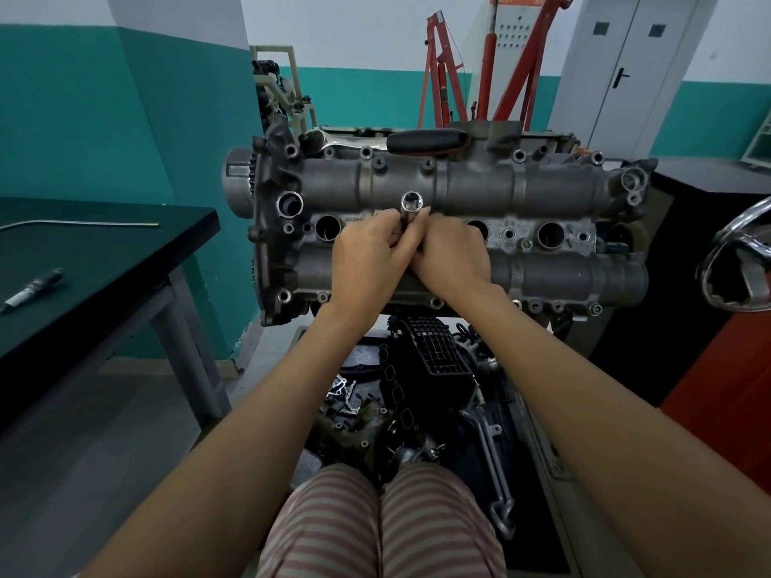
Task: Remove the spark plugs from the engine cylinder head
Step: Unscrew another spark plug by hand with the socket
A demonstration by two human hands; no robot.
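The grey engine cylinder head (542, 189) lies across the middle of the head view, with several round spark plug wells along its centre line. A shiny metal socket tube (411, 205) stands upright in the second well from the left. My left hand (367, 256) and my right hand (450, 254) both grip its shaft from either side, fingers curled round it. The well under the hands is hidden. A removed spark plug (31, 290) lies on the dark table at the left. A ratchet wrench with a black handle (425, 141) rests on the far edge of the head.
The dark table (104, 260) at the left also carries a thin metal rod (83, 222). Loose engine parts and a black intake manifold (429, 348) lie below the head. A red engine hoist (488, 60) stands behind. A chrome wheel (738, 264) sits at the right edge.
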